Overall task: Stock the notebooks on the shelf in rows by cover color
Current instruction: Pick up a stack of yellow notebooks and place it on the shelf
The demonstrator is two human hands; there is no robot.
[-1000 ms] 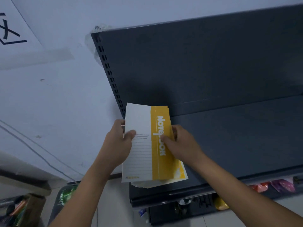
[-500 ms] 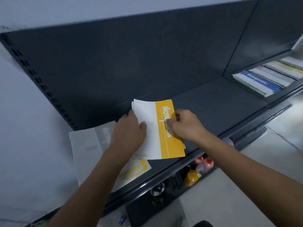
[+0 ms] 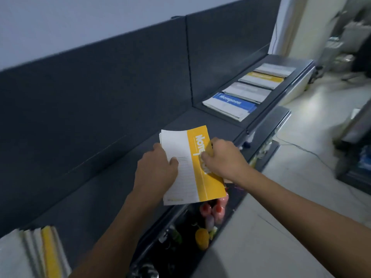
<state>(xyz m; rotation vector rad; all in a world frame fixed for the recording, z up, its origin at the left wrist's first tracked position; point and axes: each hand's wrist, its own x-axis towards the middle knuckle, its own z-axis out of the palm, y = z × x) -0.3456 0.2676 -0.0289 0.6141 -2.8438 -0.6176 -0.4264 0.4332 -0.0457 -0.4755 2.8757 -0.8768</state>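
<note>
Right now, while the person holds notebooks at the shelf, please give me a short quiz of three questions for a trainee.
1. True or false: the left hand and the right hand both grip the yellow-and-white paper notebook stack.
2. On the dark grey metal shelf, which colour has the nearest pile in the far row of notebook piles? A) blue B) red C) green
3. How many piles lie in that row?
Key: 1 true; 2 A, the blue-banded notebook pile; 3 four.

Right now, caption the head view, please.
Left hand and right hand hold a yellow notebook stack above the dark shelf; other notebooks lie farther along.
</note>
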